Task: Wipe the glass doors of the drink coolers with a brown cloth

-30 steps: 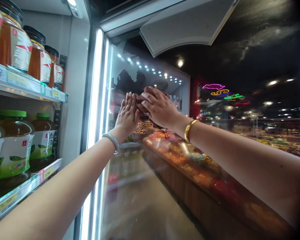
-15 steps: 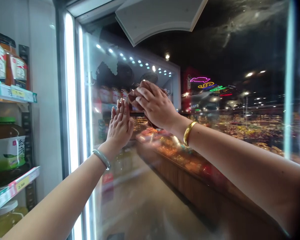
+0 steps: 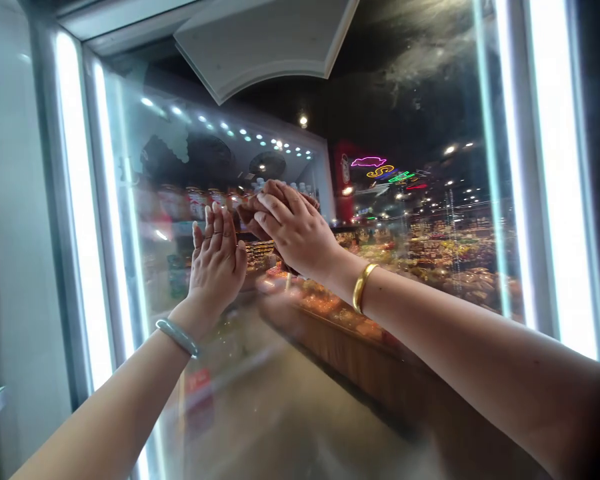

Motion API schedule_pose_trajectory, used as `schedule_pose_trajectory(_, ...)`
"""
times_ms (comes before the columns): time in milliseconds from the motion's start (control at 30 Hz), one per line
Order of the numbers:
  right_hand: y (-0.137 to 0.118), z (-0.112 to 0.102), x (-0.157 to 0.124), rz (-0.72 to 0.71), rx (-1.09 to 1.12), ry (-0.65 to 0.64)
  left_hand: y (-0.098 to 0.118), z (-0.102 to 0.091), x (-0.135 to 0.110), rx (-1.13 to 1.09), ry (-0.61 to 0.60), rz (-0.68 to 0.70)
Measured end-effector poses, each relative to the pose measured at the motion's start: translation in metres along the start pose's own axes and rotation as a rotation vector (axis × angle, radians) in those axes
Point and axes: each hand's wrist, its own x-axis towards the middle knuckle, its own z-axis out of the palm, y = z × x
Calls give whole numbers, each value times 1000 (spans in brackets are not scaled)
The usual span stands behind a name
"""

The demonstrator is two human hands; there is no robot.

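Glass door (image 3: 430, 233) swung rightward with both hands pressed on it; the bottle shelves left of the fingers (image 3: 217, 230) gone from view.

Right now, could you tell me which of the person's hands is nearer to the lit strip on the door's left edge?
Left. The left hand lies flat on the glass door, closer to the lit strip; the right hand presses a brown cloth farther right.
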Motion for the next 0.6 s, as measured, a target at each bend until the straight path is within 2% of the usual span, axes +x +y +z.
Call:
schedule_pose_trajectory(133,-14,11,12,114,-32,85,10,4,5,-30,8,23)
schedule_pose_trajectory(233,-23,11,2,48,-2,44,13,7,5,-51,17,9)
schedule_pose_trajectory(367,0,-9,-27,-41,29,4,16,9,-1,-28,31,52)
schedule_pose_trajectory(500,23,-18,-28,132,18,70,33,11,-1,-4,40,114)
schedule_pose_trajectory(600,15,-12,-23,184,8,87,50,14,5,-19,41,107)
